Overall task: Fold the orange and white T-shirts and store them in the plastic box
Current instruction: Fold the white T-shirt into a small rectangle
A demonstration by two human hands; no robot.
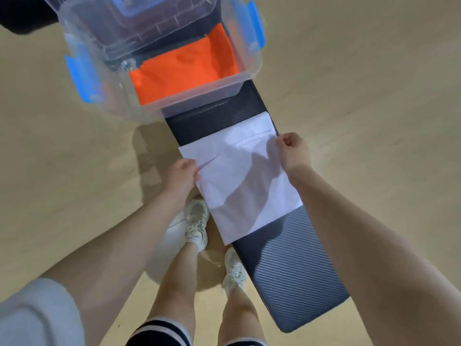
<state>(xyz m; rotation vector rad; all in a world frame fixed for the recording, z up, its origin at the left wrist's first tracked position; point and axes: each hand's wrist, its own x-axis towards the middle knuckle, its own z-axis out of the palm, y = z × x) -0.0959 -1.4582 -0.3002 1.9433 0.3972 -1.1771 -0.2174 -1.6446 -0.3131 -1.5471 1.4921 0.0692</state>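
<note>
Though pinched, white T-shirt (245,176) flat.

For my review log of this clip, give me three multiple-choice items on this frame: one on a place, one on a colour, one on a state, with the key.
1. Where is the orange T-shirt?
A. on the floor
B. inside the plastic box
C. in the left hand

2. What colour are the box's latches?
A. blue
B. red
C. green

3. How do the hands hold the white T-shirt?
A. both are off it
B. only the right hand grips it
C. left hand and right hand each pinch a side edge

Key: 1 B, orange cloth shows through the clear walls; 2 A, the clips on both sides are blue; 3 C, curled fingers meet the cloth at both edges on the dark bench.
</note>
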